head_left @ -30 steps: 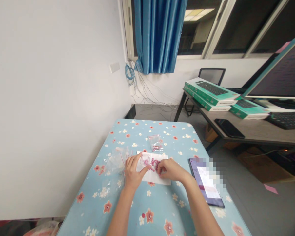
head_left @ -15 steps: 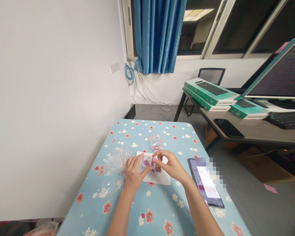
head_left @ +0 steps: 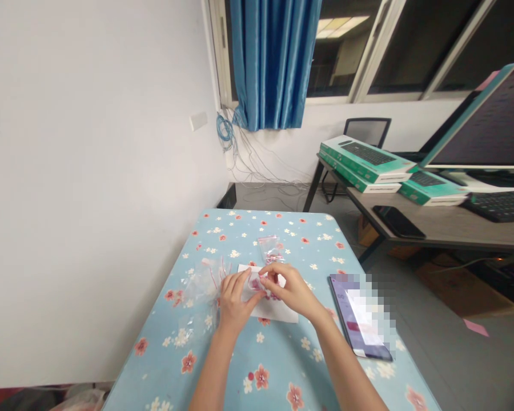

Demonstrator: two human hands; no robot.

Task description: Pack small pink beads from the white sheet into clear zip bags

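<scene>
Our right hand [head_left: 291, 290] has come up and left from the beads [head_left: 274, 297], where it was dipping a second ago; half a second ago its fingertips were a little farther right. It now arches palm-down, thumb and forefinger drawn together just at the right of a small clear bag [head_left: 254, 283]. We cannot tell whether a bead is pinched between them. Our left hand [head_left: 235, 302] has barely moved: it lies back-up, fingers bent forward and thumb spread to the right, with the small clear bag between their tips. Whether it grips the bag or only steadies it, we cannot tell.

The bag, pinkish inside, sits over a sheet of white paper [head_left: 282, 312], and the loose pink beads lie beside it, partly hidden by our right hand. Just beyond the paper rests a zip bag [head_left: 269, 249] with more beads; crumpled clear plastic [head_left: 199, 285] spreads left of our left hand. All lie on the flowered bench [head_left: 297, 365].

Near its right edge a lit phone [head_left: 351, 322] shows "00", the rest blurred or masked. On a second bench [head_left: 449, 225], green-and-white boxes [head_left: 370, 157] carry keyboard pictures; their side lettering is unreadable.
</scene>
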